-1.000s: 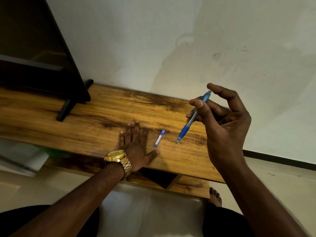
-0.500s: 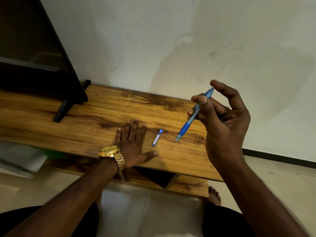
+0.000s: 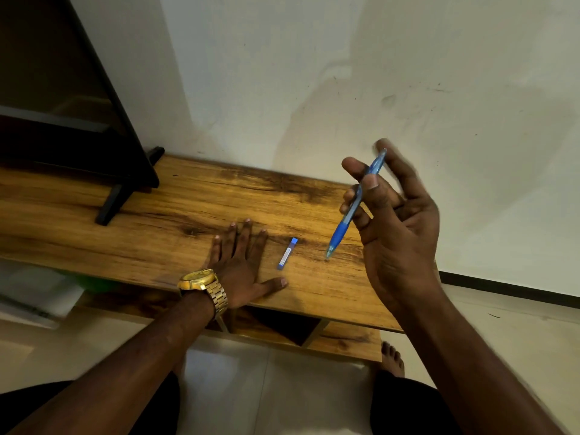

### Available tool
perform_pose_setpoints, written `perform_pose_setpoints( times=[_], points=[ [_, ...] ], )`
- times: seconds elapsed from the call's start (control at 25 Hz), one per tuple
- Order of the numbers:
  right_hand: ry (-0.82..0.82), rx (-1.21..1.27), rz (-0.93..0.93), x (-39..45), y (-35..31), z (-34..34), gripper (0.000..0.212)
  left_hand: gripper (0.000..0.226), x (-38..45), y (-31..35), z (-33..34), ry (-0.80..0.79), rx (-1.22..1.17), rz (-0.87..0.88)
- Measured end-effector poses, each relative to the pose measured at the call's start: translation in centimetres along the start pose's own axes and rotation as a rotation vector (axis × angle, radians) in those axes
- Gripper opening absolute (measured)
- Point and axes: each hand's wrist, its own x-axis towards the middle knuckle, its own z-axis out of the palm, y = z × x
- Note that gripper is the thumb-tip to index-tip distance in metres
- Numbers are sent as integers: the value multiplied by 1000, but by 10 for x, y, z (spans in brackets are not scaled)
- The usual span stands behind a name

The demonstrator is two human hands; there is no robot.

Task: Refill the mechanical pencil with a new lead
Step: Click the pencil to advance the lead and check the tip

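Note:
A blue mechanical pencil (image 3: 348,215) slants above the wooden table (image 3: 175,215), tip down near the tabletop and cap end up. My right hand (image 3: 395,227) holds it between thumb and fingers, raised over the table's right part. A small blue-and-white lead case (image 3: 287,253) lies flat on the wood, between my two hands. My left hand (image 3: 241,265), with a gold watch on the wrist, rests palm down on the table just left of the case, fingers spread and straight, not touching it.
A black TV (image 3: 62,105) on a slanted foot (image 3: 113,202) stands at the table's left rear. A white wall runs behind. A lower shelf (image 3: 342,340) sits under the tabletop, above tiled floor. My bare foot (image 3: 392,359) shows by the table's right end.
My right hand has lifted slightly and its index finger has risen off the pencil's cap end, blurred by motion. My left hand and the lead case stay as they were.

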Motion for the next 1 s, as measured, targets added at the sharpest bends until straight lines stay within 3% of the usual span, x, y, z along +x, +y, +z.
perform_pose_setpoints(
  times=[0.16, 0.36, 0.72, 1.0],
  points=[
    [38, 273, 207, -2, -5, 6, 22, 126, -1, 1, -1, 6, 1, -8],
    [18, 485, 338, -9, -11, 4, 56, 126, 0, 0, -1, -4, 11, -9],
    [59, 587, 268, -4, -16, 3, 44, 124, -3, 3, -4, 2, -7, -11],
    [41, 575, 262, -4, -19, 4, 52, 123, -4, 6, -6, 5, -6, -12]
  ],
)
